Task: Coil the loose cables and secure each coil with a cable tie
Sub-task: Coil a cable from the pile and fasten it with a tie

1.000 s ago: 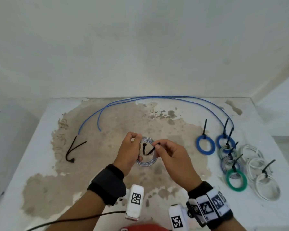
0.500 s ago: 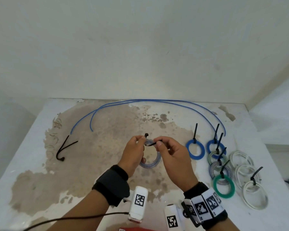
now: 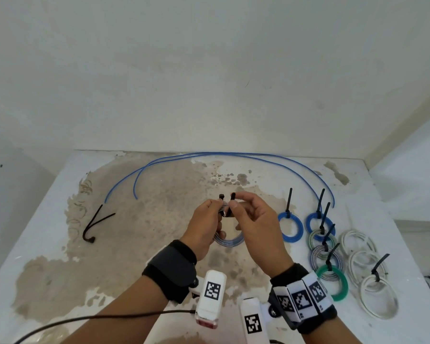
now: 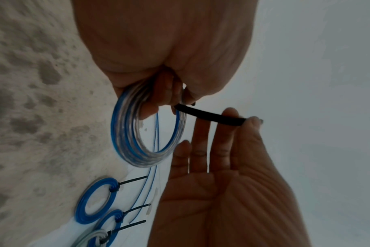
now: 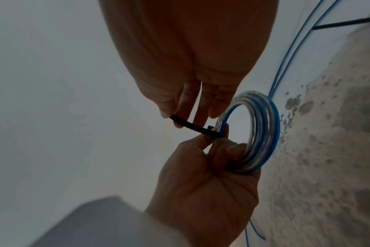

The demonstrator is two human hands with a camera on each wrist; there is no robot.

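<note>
Now | left hand [image 3: 204, 224] grips coil [image 4: 146, 133] | right hand [image 3: 253, 227] pinches cable tie [image 4: 209, 116]

Left hand [image 3: 204, 227] gripping a blue-and-clear cable coil [image 3: 230, 240] above the stained worktop [image 3: 47, 244], right hand [image 3: 256, 227] pinching a black cable tie [image 3: 232, 202], tied coils [image 3: 290, 227] at right

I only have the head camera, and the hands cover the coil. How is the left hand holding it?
Observer: The left hand has its fingers curled through the opening of the blue-and-clear coil, clasping the turns together.
Operator: What is the right hand's grip on the tie?
Observer: The right hand pinches the end of the black cable tie between thumb and forefinger; its other three fingers are straight.
Operator: Is the strap slack?
Observer: No, it runs straight from the coil to that pinch.
</note>
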